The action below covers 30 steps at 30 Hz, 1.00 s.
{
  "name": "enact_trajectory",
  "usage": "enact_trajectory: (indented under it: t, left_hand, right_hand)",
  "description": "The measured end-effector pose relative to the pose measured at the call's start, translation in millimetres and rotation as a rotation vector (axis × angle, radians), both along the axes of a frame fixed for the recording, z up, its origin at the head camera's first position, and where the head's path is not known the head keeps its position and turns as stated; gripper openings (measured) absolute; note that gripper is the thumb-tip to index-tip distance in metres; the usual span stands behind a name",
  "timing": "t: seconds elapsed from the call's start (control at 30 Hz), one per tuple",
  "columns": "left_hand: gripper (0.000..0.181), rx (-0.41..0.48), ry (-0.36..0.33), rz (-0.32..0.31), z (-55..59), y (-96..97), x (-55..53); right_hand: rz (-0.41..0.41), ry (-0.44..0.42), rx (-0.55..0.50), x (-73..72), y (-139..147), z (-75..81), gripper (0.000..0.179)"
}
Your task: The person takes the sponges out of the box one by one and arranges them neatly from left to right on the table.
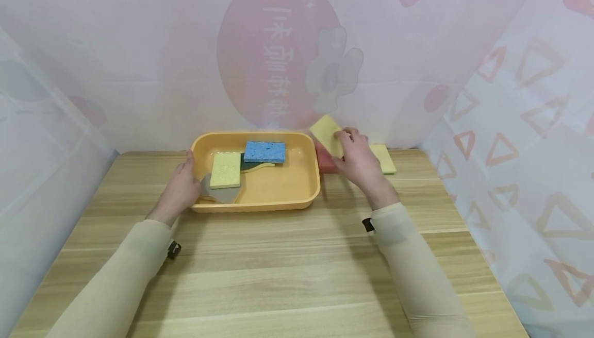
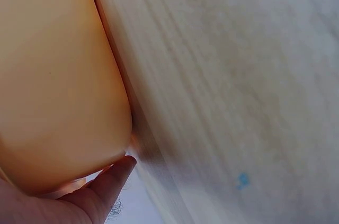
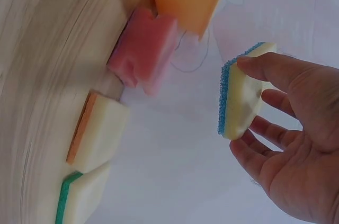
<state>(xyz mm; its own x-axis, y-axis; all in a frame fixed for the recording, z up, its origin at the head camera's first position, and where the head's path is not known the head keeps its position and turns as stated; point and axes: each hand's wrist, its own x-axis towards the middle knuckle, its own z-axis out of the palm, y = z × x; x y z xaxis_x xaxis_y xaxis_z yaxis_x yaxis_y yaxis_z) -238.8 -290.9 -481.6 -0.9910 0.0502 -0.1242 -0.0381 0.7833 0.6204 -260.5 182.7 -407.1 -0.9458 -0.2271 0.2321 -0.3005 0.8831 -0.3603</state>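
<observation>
Yellow-and-blue sponge (image 3: 241, 97) is pinched in the right grip (image 1: 357, 160), raised beside the tray (image 1: 278, 186). Edge-only contact may let it twist loose if it strikes the rim. Left grip (image 1: 181, 186) touches the tray's left end; its closure cannot be told.

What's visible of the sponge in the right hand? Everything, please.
Flat scouring sponge: pale-yellow, foam-like body with a rough blue scouring layer on one broad face. The right hand pinches it between thumb and fingers, off the wooden table and tilted, yellow face towards the head camera. In the head view it shows near the right end of the orange tray, partly hiding a pinkish-red sponge. Only the hand visibly touches it. Wet or dry: can't tell.
</observation>
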Motion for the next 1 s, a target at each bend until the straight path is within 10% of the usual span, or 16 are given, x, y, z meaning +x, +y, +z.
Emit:
enact_trajectory:
  t: [1.0]
  left_hand:
    - [0.096, 0.005, 0.003, 0.007, 1.6, 1.2, 0.4]
  right_hand:
    - [-0.181, -0.063, -0.088, -1.3, 90.0, -10.0, 0.067]
